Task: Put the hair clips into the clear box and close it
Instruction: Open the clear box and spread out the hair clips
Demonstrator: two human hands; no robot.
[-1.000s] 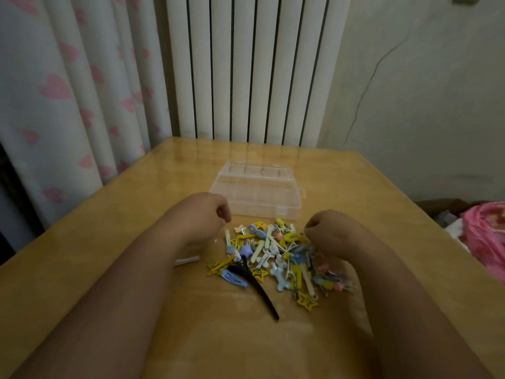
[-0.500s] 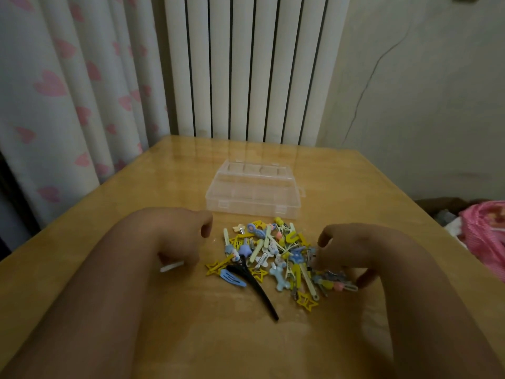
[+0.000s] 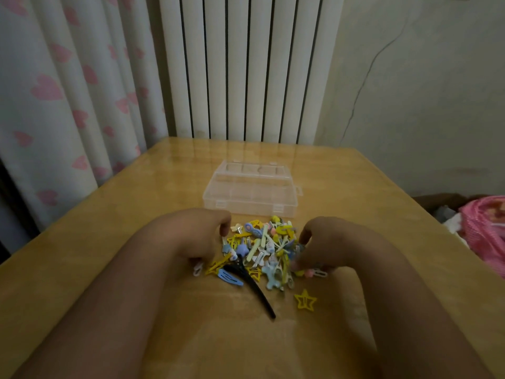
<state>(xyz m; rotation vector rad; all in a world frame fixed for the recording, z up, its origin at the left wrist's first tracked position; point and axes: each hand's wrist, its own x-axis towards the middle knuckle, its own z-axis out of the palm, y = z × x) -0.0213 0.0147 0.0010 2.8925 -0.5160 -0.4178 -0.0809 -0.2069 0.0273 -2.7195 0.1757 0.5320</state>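
A heap of small coloured hair clips [image 3: 262,248] lies on the wooden table [image 3: 114,214], with a long black clip [image 3: 255,289] sticking out toward me. One yellow star clip [image 3: 305,300] lies apart at the near right. Just behind the heap sits the clear box [image 3: 250,191], its lid down. My left hand [image 3: 196,236] is curled against the heap's left edge, a white clip [image 3: 197,269] under its fingers. My right hand [image 3: 328,246] is curled over the heap's right side, thumb and fingertips closed on several clips.
A white radiator [image 3: 246,67] and a heart-print curtain [image 3: 68,86] stand behind the table's far edge. A pink bundle [image 3: 486,231] lies off the table's right side. Bare tabletop lies left and right of the box.
Both hands have closed in on the heap. The left pushed the white clip toward it. The right drew the right-hand clips inward, leaving the yellow star alone.
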